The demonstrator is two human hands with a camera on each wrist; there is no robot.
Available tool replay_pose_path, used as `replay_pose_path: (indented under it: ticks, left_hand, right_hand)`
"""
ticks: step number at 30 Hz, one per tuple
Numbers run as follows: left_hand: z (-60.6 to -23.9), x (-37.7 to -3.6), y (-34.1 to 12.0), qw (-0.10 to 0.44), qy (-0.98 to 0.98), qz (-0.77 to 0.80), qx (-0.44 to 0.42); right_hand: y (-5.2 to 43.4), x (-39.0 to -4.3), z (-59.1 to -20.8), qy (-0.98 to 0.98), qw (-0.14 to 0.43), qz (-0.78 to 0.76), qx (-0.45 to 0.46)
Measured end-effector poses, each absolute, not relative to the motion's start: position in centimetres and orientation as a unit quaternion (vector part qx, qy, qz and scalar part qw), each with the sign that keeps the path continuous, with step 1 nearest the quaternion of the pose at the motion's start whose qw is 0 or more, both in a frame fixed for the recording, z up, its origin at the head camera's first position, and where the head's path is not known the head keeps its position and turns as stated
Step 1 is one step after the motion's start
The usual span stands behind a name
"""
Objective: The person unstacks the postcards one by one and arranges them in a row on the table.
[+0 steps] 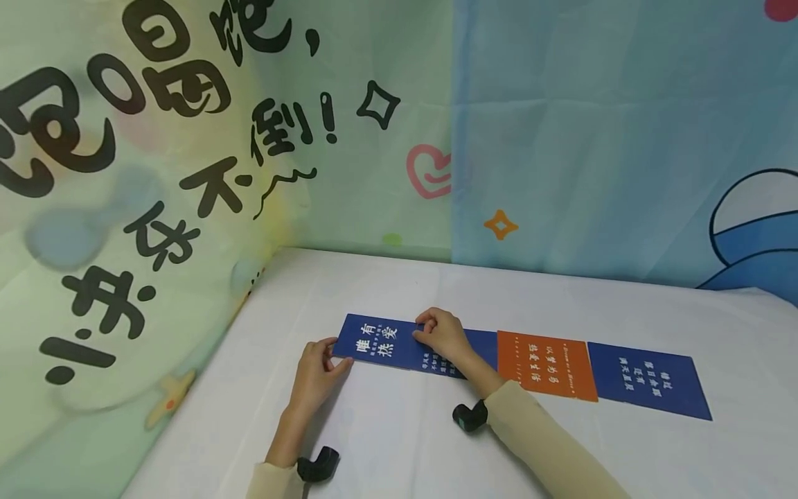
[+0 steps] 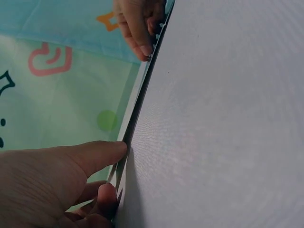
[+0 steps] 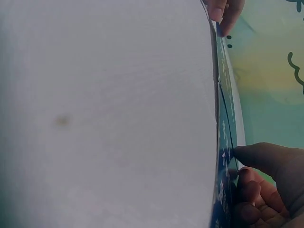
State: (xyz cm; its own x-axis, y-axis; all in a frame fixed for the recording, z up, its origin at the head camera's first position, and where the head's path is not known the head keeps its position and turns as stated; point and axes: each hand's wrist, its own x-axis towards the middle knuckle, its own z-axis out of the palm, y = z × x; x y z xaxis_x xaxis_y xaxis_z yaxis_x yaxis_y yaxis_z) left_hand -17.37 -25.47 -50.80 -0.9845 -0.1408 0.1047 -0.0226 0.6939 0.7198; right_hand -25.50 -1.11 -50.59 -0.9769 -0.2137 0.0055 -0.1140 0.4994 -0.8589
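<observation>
A row of printed cards lies on the white table in the head view. My left hand pinches the left end of the leftmost blue card, which bears large white characters. My right hand is at that card's right end, its thumb and fingertips pinching the edge where it meets a second blue card. The right hand and wrist hide part of that second card. From the right wrist, the blue cards appear almost edge-on, with the right thumb against one.
An orange card and another blue card continue the row rightward on the white table. Behind stands a printed cloth backdrop. Each wrist carries a small black device, the left one close to the tabletop.
</observation>
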Motion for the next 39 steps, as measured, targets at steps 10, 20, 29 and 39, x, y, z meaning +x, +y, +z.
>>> replay_pose_path:
  ticks: [10,20,29,39]
  left_hand:
    - [-50.97,-17.26,-25.48,0.08,-0.917,-0.388,0.044]
    - [-51.14,-17.28,-25.53,0.079,-0.915,-0.393,0.043]
    - [-51.18,-17.19,-25.55,0.067,-0.916,-0.392,0.055]
    - [-51.14,-17.11,-25.42,0.075,-0.918,-0.386,0.061]
  right_hand:
    - [-1.08,-25.17,-50.59,0.865,0.043,-0.489,-0.101]
    - [-1.13,-25.12,-50.46,0.865,0.042,-0.49,-0.1]
    - [-1.3,-25.06,-50.61,0.867,0.033,-0.485,-0.106]
    - [-1.0,-25.07,-51.0,0.856,0.0,-0.498,-0.138]
